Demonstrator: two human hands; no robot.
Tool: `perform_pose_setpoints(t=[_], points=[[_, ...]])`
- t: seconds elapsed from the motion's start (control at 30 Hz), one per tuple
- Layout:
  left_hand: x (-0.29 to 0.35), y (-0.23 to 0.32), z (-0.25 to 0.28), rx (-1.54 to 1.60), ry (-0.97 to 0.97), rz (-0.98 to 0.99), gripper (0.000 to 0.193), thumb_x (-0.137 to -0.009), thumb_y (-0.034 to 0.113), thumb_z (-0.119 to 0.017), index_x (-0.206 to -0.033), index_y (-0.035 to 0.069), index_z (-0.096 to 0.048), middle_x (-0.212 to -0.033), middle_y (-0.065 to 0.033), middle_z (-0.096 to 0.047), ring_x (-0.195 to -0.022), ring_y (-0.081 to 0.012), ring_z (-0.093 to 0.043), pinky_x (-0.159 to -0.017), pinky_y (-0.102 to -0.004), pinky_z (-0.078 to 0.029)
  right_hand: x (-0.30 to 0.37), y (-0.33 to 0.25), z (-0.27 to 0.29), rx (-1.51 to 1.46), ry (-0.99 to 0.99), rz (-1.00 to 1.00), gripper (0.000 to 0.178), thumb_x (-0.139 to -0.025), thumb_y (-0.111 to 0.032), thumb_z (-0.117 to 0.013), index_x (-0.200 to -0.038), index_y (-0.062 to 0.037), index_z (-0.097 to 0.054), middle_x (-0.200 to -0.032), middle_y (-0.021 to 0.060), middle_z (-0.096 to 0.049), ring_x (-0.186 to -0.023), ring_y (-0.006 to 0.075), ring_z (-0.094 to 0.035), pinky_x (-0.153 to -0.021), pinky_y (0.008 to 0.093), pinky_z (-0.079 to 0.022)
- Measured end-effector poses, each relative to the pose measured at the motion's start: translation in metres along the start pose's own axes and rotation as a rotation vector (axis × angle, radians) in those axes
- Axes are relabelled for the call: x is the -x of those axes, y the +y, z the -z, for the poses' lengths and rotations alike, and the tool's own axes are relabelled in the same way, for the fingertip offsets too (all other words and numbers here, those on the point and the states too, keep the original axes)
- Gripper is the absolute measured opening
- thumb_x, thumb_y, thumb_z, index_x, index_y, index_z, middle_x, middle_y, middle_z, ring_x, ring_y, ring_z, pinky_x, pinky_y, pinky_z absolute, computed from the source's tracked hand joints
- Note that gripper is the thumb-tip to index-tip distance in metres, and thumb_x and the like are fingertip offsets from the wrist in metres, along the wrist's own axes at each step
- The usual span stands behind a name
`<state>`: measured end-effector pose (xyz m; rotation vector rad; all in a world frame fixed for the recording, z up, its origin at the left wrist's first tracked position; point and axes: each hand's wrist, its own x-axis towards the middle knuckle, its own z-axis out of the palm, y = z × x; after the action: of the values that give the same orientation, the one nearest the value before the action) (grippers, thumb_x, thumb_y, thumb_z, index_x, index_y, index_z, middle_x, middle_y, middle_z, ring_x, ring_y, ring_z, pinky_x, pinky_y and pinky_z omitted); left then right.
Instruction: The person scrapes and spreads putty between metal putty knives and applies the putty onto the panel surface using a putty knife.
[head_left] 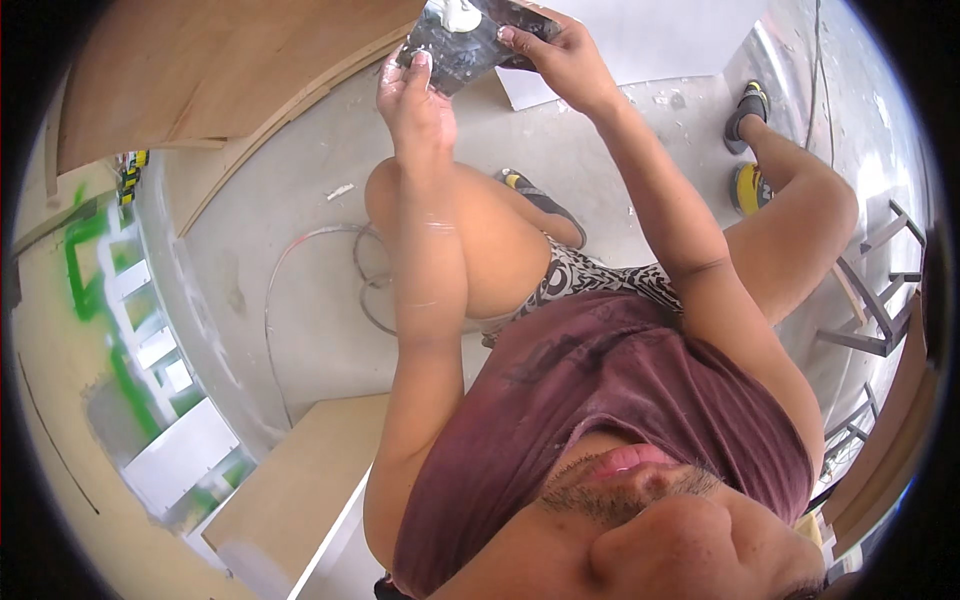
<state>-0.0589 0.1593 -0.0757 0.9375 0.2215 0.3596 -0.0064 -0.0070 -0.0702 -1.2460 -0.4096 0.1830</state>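
Near the top edge I hold a dark flat plate between both hands, tilted and partly cut off by the frame. A lump of white paste sits on its upper part, and paler smears cover its face. My left hand grips the left edge, thumb on top, with white residue on the fingers. At the right side my right hand is closed on the plate, its whitened thumb pressing on the face. Fingers behind the plate are hidden.
A large wooden panel stands at upper left, a white sheet beyond my right hand. A thin hose curls over the floor. At right are a yellow tin beside my foot and dark metal frames. A board lies lower left.
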Motion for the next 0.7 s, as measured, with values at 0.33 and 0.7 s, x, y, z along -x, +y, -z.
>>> perform_pose_setpoints(t=[0.33, 0.7], points=[[0.009, 0.005, -0.017, -0.126, 0.086, -0.104, 0.029, -0.094, -0.003, -0.047, -0.122, -0.008, -0.05, -0.114, -0.0152, -0.06, -0.102, -0.0207, -0.061, -0.087, -0.0347, -0.051, -0.007, -0.03, 0.044, -0.022, 0.318, -0.202, 0.014, -0.089, -0.012, -0.063, -0.097, -0.0014, -0.066, -0.074, 0.0037, -0.066, -0.06, 0.0127, -0.062, -0.052, 0.0268, -0.053], [0.014, -0.001, -0.023, -0.219, 0.006, -0.12, 0.03, -0.096, 0.003, -0.049, -0.124, -0.007, -0.056, -0.105, -0.0093, -0.064, -0.094, -0.0153, -0.061, -0.084, -0.029, -0.049, -0.006, 0.004, 0.02, -0.159, 0.14, -0.332, 0.019, -0.084, -0.004, -0.067, -0.103, -0.0008, -0.066, -0.085, 0.0029, -0.068, -0.07, 0.0112, -0.062, -0.063, 0.0272, -0.053]])
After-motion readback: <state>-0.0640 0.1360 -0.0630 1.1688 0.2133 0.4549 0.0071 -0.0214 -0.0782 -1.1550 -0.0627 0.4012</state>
